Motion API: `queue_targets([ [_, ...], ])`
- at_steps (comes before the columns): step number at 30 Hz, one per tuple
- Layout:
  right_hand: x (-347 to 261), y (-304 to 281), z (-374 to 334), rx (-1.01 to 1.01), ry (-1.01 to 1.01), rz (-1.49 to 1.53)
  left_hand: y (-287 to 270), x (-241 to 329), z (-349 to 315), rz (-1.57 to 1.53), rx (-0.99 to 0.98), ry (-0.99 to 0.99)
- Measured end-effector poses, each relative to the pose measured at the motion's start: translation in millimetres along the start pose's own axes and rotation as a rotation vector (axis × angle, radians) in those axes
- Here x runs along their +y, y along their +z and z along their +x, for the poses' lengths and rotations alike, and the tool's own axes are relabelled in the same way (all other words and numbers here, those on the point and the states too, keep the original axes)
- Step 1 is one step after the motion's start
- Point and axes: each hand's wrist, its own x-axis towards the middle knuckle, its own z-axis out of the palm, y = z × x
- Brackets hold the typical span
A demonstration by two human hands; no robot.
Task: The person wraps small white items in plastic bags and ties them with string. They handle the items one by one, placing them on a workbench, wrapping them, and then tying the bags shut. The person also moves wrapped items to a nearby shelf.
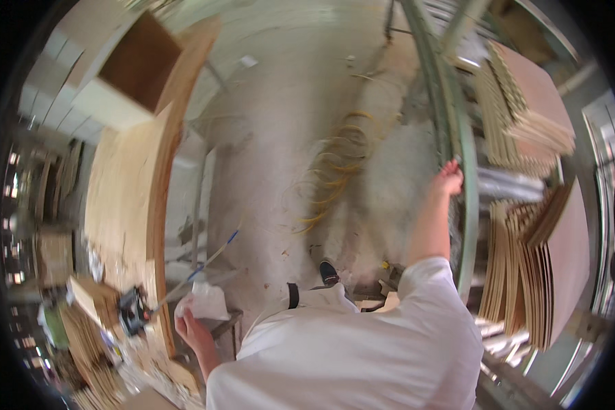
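Note:
My right hand (pixel 449 179) reaches out to the right beside the green metal rail (pixel 467 205) of a long frame. Its fingers are curled closed. What they hold, if anything, is hidden. Low on the left is my left hand (pixel 194 333), next to a crumpled white piece (pixel 208 301) above a small stand. Blur and the white piece hide how its fingers lie. Left of that hand, a dark tool (pixel 134 311) rests by the edge of the wooden bench (pixel 126 198), with a blue-ended hose (pixel 215 254) running near it.
Stacks of thin boards (pixel 526 116) and more leaning panels (pixel 547 260) fill the right beyond the rail. A coiled yellow hose (pixel 338 171) lies on the concrete floor (pixel 266 137). An open wooden box (pixel 140 68) stands on the bench's far end.

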Motion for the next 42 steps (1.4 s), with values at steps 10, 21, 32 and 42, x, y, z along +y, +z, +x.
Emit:
queue_targets([
  [10, 119.0, -119.7, -224.1, -0.828, 1.273, -0.473, -8.0, 12.6, -1.9, -0.169, 0.087, 0.156],
  [21, 48.2, -178.3, -655.5, -2.518, 1.481, -1.138, -164.6, -9.9, -54.4, -0.103, 0.387, 0.108],
  [32, 32.1, -321.9, -853.9, -2.795, 1.324, -1.285, -342.8, -46.0, -77.1, -0.227, 0.513, 0.151],
  [42, 39.3, -399.1, -973.2, -2.902, 1.325, -1.316, -448.7, -95.5, -86.3, 0.032, 0.739, 0.131],
])
